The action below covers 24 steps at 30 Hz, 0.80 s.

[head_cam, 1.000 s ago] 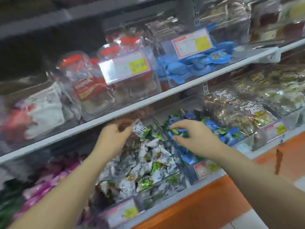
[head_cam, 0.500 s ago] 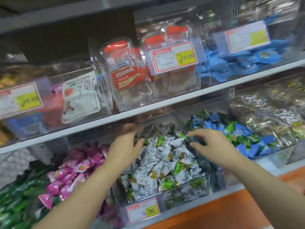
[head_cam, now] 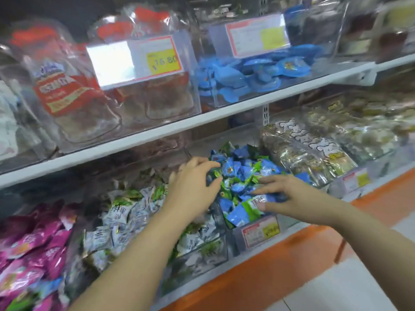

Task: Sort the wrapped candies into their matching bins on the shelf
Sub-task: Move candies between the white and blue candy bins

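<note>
Small blue and green wrapped candies [head_cam: 243, 170] fill a clear bin [head_cam: 235, 237] on the lower shelf. My left hand [head_cam: 193, 184] reaches over that bin's left side, fingers loosely bent above the pile, with nothing plainly held. My right hand [head_cam: 284, 196] lies on the pile's front, fingers spread, its thumb pressing a green and blue candy with a barcode [head_cam: 251, 206]. To the left, another clear bin [head_cam: 202, 252] holds white and green wrapped candies [head_cam: 125, 217]. Pink wrapped candies [head_cam: 33, 243] lie further left.
Bagged snacks [head_cam: 312, 153] fill bins to the right. The white upper shelf [head_cam: 202, 121] overhangs the bins and carries red-lidded jars [head_cam: 67, 90] and blue jelly cups [head_cam: 258, 72]. An orange base [head_cam: 258, 274] runs below, above the tiled floor.
My left hand moved right, from the white and green candies to the blue and green bin. My right hand shifted onto the front of the blue pile. The view swung right.
</note>
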Each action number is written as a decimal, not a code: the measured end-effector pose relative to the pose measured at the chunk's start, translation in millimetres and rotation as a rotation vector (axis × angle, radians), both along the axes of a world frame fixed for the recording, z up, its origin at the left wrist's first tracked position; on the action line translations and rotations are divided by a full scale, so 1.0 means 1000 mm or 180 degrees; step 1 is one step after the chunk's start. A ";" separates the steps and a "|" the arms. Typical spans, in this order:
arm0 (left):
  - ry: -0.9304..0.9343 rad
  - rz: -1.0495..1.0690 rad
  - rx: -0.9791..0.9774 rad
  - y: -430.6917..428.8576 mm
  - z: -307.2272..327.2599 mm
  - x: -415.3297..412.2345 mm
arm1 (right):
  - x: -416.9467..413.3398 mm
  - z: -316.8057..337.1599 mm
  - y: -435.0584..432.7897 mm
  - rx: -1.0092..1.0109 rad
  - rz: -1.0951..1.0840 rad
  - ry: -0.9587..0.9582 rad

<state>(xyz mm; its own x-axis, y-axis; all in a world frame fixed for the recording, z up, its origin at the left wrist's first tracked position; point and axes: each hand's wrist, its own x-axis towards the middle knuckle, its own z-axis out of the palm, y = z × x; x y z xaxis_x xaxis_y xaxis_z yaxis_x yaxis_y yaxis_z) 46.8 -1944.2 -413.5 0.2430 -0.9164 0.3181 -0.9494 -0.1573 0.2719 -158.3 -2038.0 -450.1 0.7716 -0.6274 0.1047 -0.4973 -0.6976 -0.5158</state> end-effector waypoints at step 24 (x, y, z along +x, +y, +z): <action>0.0858 0.0023 -0.0525 -0.016 -0.024 0.013 | 0.051 0.021 -0.111 -0.0699 -0.0811 -0.0084</action>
<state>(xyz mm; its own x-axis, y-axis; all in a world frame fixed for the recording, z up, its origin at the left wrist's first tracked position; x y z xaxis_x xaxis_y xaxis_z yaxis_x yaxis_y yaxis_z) 59.5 -1960.4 -437.7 0.3452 -0.8557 0.3855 -0.8386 -0.0967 0.5362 -107.4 -2148.9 -429.5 0.5880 -0.7601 0.2765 -0.6585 -0.6484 -0.3820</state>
